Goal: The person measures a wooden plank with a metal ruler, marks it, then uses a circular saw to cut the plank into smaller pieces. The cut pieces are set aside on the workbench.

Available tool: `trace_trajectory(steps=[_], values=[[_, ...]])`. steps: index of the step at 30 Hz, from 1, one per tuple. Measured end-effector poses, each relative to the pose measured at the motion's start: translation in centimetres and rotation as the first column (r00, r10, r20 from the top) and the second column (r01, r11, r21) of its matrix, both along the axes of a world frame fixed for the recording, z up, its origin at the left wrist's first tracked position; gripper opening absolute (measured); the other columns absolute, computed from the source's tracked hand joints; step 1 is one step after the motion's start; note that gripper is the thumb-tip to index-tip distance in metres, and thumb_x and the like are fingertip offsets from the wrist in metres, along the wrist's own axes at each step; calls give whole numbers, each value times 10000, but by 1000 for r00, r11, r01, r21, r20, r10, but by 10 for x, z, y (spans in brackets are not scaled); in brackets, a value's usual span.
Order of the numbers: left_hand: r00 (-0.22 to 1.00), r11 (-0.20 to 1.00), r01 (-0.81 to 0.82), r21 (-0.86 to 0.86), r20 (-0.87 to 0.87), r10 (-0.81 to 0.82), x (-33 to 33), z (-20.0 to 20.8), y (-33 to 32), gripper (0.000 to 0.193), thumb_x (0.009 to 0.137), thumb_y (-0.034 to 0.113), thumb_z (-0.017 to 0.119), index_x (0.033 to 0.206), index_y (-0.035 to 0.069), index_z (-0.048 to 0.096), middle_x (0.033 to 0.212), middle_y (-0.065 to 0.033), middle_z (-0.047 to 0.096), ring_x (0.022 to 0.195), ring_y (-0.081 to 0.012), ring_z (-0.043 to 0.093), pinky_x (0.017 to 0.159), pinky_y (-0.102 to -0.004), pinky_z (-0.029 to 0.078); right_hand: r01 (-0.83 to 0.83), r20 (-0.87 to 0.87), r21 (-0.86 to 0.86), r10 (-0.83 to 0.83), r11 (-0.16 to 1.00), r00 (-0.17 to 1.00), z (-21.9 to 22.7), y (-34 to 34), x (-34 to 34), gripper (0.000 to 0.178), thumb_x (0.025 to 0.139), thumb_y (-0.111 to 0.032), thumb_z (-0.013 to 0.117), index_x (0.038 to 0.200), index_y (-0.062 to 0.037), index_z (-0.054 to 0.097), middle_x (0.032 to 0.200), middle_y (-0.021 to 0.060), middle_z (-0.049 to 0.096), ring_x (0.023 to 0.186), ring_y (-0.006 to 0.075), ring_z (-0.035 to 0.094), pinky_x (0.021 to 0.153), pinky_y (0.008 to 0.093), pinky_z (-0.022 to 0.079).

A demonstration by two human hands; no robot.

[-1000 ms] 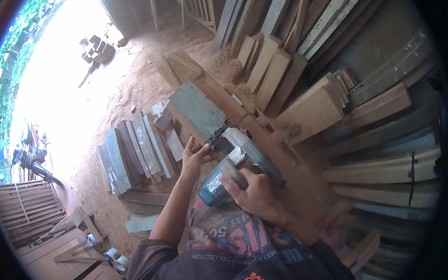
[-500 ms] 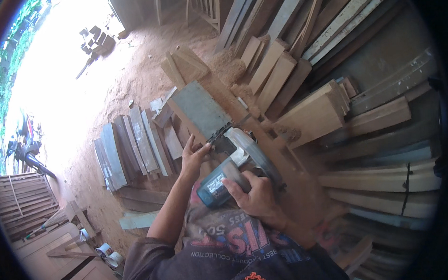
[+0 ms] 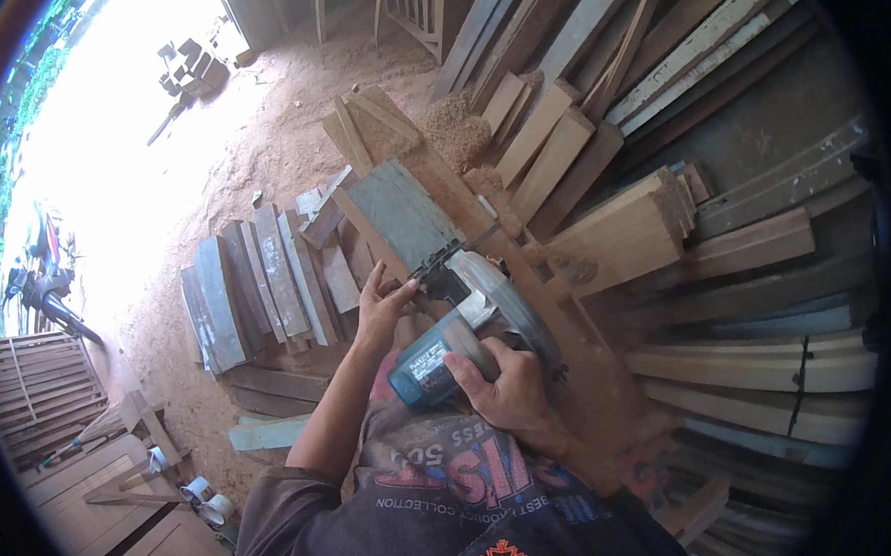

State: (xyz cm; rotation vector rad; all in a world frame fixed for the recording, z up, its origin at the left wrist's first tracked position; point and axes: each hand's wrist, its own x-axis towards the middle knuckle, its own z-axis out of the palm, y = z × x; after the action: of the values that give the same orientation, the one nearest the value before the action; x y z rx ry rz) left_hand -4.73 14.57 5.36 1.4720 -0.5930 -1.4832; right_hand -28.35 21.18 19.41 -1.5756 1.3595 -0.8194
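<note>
A teal circular saw (image 3: 434,363) with a clear-grey blade guard rests on a board (image 3: 398,212) that has a worn grey upper face and a bare brown edge. My right hand (image 3: 510,389) is wrapped round the saw's rear handle. At the board's left edge, my left hand (image 3: 379,306) has its index finger stretched out and its thumb spread against the front of the saw's base. Its other fingers are partly hidden. The blade itself is out of sight beneath the guard.
Short grey planks (image 3: 257,286) lie side by side to the left. Cut timber blocks (image 3: 613,233) and long boards (image 3: 748,374) are stacked on the right. Sawdust (image 3: 459,128) is heaped beyond the board. White cups (image 3: 201,490) stand at lower left, near a slatted wooden panel (image 3: 43,385).
The view has shifted slightly, so the surroundings sit a little differently. Both hands and the saw keep nearly the same place on the board.
</note>
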Motion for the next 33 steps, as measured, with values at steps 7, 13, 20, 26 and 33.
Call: trace_trajectory(steps=[7, 13, 20, 26, 33], values=[[1000, 1000, 8, 10, -5, -8, 3, 2, -3, 1029, 985, 137, 841, 1744, -35, 168, 1374, -251, 675, 1171, -303, 742, 877, -401, 647, 6, 15, 0, -6, 1000, 1000, 5, -4, 4, 517, 1031, -497, 768, 879, -9, 691, 671, 215, 708, 627, 389, 764, 560, 474, 576], [1000, 1000, 3, -11, -19, -3, 8, 0, -9, 1020, 995, 128, 828, 1741, -47, 154, 1345, -243, 696, 1146, -304, 757, 892, -409, 648, 3, -2, 27, -3, 1000, 1000, 7, -10, 9, 530, 1032, -508, 764, 886, -3, 695, 678, 220, 711, 634, 396, 765, 575, 479, 584], [999, 999, 4, -31, -37, -5, 13, 0, -14, 1019, 995, 117, 826, 1740, -49, 151, 1341, -256, 698, 1148, -310, 760, 893, -415, 658, 10, -4, 37, -10, 999, 1000, 10, -15, 14, 541, 1025, -516, 768, 878, 0, 701, 670, 221, 707, 643, 402, 768, 582, 484, 587], [1000, 1000, -15, 7, -22, 16, 15, 5, -20, 1019, 987, 101, 830, 1738, -51, 158, 1353, -276, 687, 1161, -335, 758, 895, -434, 662, 12, -18, 28, -11, 1000, 1000, 10, -20, 17, 536, 1017, -512, 776, 866, -4, 694, 667, 232, 699, 642, 418, 764, 576, 492, 580], [1000, 999, -13, 47, 10, 12, 19, 8, -25, 958, 1005, 115, 809, 1749, 9, 216, 1331, -222, 718, 1197, -312, 741, 974, -467, 628, 14, -34, 19, -13, 1000, 999, 7, -25, 22, 541, 1010, -516, 783, 848, -10, 682, 666, 233, 695, 642, 425, 759, 572, 496, 572]])
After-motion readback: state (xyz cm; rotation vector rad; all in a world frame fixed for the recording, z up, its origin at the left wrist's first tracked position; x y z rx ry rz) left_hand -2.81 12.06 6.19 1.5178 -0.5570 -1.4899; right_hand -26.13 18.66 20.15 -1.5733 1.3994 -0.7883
